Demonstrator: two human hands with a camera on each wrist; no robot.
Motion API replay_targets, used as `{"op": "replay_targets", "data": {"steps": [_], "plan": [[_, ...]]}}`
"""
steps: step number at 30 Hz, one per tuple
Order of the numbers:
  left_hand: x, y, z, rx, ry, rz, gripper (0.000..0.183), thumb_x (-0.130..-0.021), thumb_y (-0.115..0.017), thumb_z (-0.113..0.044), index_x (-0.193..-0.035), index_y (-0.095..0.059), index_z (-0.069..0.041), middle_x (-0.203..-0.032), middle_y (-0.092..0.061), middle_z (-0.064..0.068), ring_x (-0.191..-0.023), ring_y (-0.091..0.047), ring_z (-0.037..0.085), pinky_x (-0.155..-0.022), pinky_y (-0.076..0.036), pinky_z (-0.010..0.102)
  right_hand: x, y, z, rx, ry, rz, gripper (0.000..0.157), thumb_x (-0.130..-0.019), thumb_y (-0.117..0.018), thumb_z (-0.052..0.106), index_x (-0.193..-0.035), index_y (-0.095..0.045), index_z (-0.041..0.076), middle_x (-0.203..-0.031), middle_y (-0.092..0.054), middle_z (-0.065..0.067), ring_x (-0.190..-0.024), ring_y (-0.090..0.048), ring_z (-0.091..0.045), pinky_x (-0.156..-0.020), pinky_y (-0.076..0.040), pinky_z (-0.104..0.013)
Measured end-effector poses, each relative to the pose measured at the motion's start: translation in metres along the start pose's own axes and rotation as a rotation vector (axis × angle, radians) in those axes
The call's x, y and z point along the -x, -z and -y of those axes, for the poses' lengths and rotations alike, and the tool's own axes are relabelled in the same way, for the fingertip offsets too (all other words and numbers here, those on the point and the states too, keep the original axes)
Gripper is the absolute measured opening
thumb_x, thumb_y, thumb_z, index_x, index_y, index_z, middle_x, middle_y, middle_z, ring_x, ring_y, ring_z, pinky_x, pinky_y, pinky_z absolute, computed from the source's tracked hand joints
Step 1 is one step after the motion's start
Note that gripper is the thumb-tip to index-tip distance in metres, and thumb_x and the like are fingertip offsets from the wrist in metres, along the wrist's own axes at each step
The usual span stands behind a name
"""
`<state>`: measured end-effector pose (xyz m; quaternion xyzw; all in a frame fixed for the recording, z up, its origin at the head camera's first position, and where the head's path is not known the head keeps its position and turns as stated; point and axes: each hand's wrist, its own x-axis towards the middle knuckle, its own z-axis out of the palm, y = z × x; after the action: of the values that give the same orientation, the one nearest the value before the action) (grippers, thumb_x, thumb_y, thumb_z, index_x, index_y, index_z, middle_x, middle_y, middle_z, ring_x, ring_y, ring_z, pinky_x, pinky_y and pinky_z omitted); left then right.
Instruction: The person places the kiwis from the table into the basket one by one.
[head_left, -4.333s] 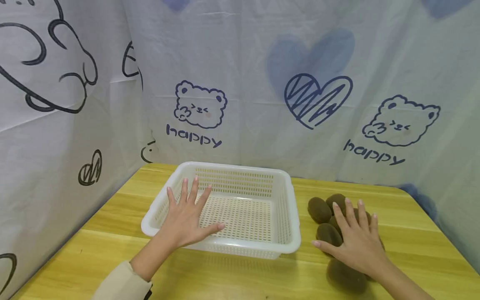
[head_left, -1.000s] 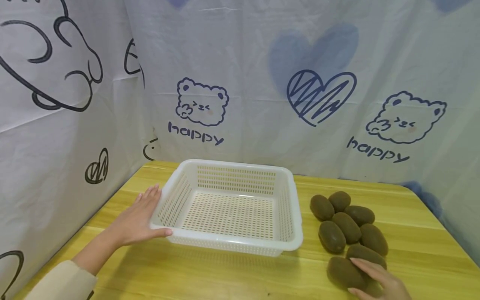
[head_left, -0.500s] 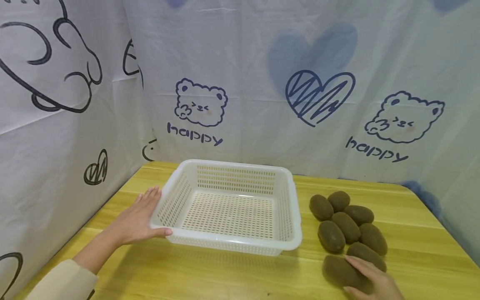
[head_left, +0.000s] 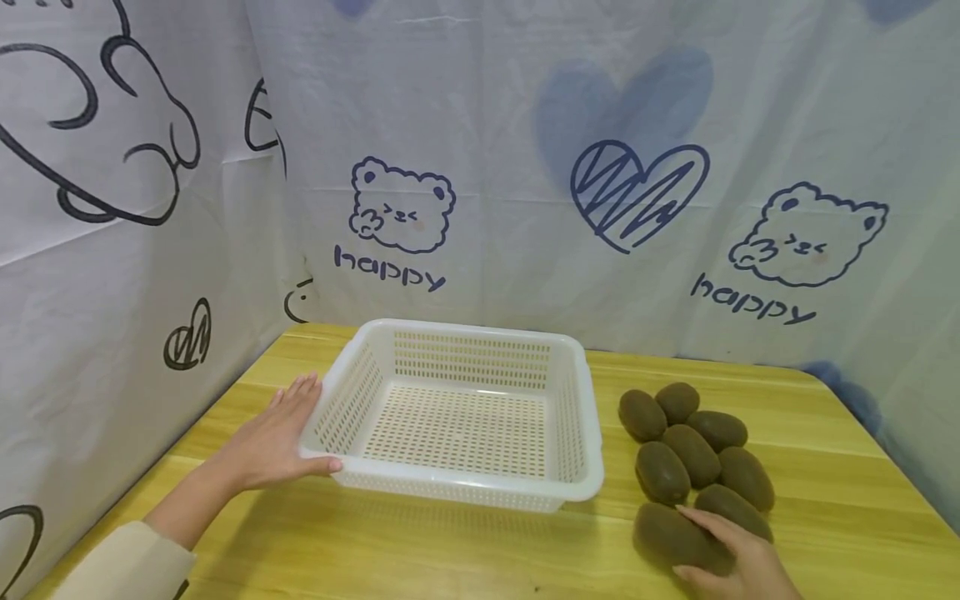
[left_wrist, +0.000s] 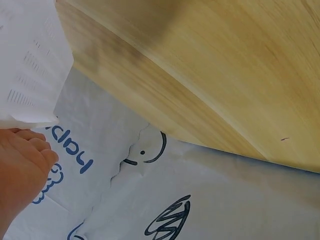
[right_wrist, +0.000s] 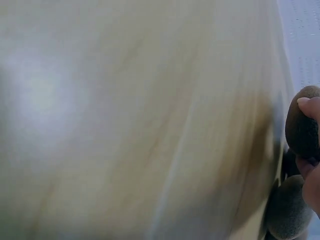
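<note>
A white perforated plastic basket (head_left: 465, 429) stands on the table. At its front left corner rests my left hand (head_left: 273, 442), fingers along the outer left side and thumb against the front rim. In the left wrist view, the left hand (left_wrist: 22, 162) touches the basket's edge (left_wrist: 30, 70). On the right, my right hand (head_left: 742, 554) grips the nearest brown kiwi (head_left: 667, 533) between thumb and fingers. The right wrist view has that held kiwi (right_wrist: 300, 127) in front of another kiwi (right_wrist: 289, 210). Several more kiwis (head_left: 692, 454) lie in a cluster just beyond.
The yellow wood-grain table (head_left: 450, 558) carries everything. White cloth (head_left: 510, 250) with printed bears and hearts hangs behind it, and another sheet (head_left: 202, 250) closes off the left side. The kiwis lie to the right of the basket.
The left hand went from above the basket to its left corner and stays there. The right hand went from over the kiwis to the nearest one, and has shifted it slightly left.
</note>
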<state>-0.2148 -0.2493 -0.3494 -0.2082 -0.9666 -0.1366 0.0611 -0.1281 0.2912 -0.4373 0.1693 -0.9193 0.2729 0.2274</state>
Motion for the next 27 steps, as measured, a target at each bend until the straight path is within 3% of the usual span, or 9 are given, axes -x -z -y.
{"op": "replay_targets", "data": {"steps": [2, 4, 7, 15, 20, 23, 27], "plan": [[0.000, 0.000, 0.001, 0.009, 0.001, 0.006, 0.111, -0.072, -0.065, -0.059, -0.141, -0.018, 0.014, -0.149, -0.014, 0.032, -0.138, -0.015, 0.048, -0.111, -0.015, 0.060, -0.005, 0.004, 0.006, -0.013, -0.107, 0.059, 0.059, -0.060, -0.085, 0.022, -0.114, -0.065, 0.010, -0.104, -0.068, 0.000, -0.083, -0.059, 0.007, -0.063, -0.053, -0.020], [-0.001, 0.000, 0.003, 0.010, -0.002, 0.008, 0.110, -0.072, -0.065, -0.058, -0.141, -0.018, 0.014, -0.149, -0.014, 0.033, -0.137, -0.016, 0.049, -0.111, -0.016, 0.061, -0.010, 0.009, 0.012, -0.032, -0.198, 0.115, 0.058, -0.065, -0.082, 0.026, -0.117, -0.063, 0.010, -0.107, -0.067, -0.011, -0.083, -0.061, 0.003, -0.065, -0.053, -0.020], [-0.001, 0.000, 0.006, 0.017, 0.000, 0.009, 0.109, -0.073, -0.064, -0.057, -0.141, -0.018, 0.015, -0.149, -0.014, 0.033, -0.137, -0.015, 0.049, -0.111, -0.015, 0.061, -0.019, 0.015, 0.018, -0.063, -0.240, 0.143, 0.059, -0.069, -0.080, 0.027, -0.122, -0.060, 0.010, -0.114, -0.064, -0.014, -0.086, -0.064, -0.004, -0.067, -0.053, -0.019], [-0.004, 0.001, 0.008, 0.053, -0.005, 0.014, 0.107, -0.075, -0.064, -0.055, -0.141, -0.017, 0.014, -0.149, -0.012, 0.034, -0.138, -0.013, 0.049, -0.111, -0.015, 0.062, -0.044, 0.031, 0.028, -0.051, -0.097, -0.058, 0.056, -0.064, -0.083, 0.014, -0.116, -0.063, 0.005, -0.102, -0.067, -0.014, -0.088, -0.049, 0.020, -0.066, -0.051, -0.011], [-0.008, 0.000, 0.006, 0.045, -0.011, 0.022, 0.108, -0.075, -0.064, -0.056, -0.142, -0.017, 0.014, -0.149, -0.012, 0.033, -0.138, -0.013, 0.049, -0.111, -0.014, 0.061, -0.058, 0.039, 0.035, -0.067, -0.099, -0.080, 0.056, -0.067, -0.082, 0.014, -0.118, -0.062, 0.005, -0.106, -0.066, -0.016, -0.087, -0.048, 0.022, -0.065, -0.049, -0.006], [-0.010, 0.000, 0.005, 0.032, -0.020, 0.028, 0.108, -0.075, -0.063, -0.057, -0.142, -0.017, 0.014, -0.149, -0.013, 0.033, -0.138, -0.014, 0.049, -0.111, -0.015, 0.061, -0.066, 0.043, 0.040, -0.053, -0.114, -0.062, 0.057, -0.068, -0.082, 0.018, -0.120, -0.061, 0.006, -0.108, -0.067, -0.017, -0.084, -0.053, 0.017, -0.062, -0.052, -0.012], [-0.009, 0.000, 0.004, 0.033, -0.033, 0.030, 0.108, -0.074, -0.064, -0.056, -0.142, -0.017, 0.014, -0.149, -0.014, 0.033, -0.137, -0.014, 0.050, -0.111, -0.015, 0.061, -0.078, 0.046, 0.049, -0.004, -0.128, -0.031, 0.058, -0.070, -0.081, 0.026, -0.121, -0.061, 0.009, -0.111, -0.067, -0.017, -0.089, -0.066, -0.014, -0.065, -0.055, -0.027]]}}
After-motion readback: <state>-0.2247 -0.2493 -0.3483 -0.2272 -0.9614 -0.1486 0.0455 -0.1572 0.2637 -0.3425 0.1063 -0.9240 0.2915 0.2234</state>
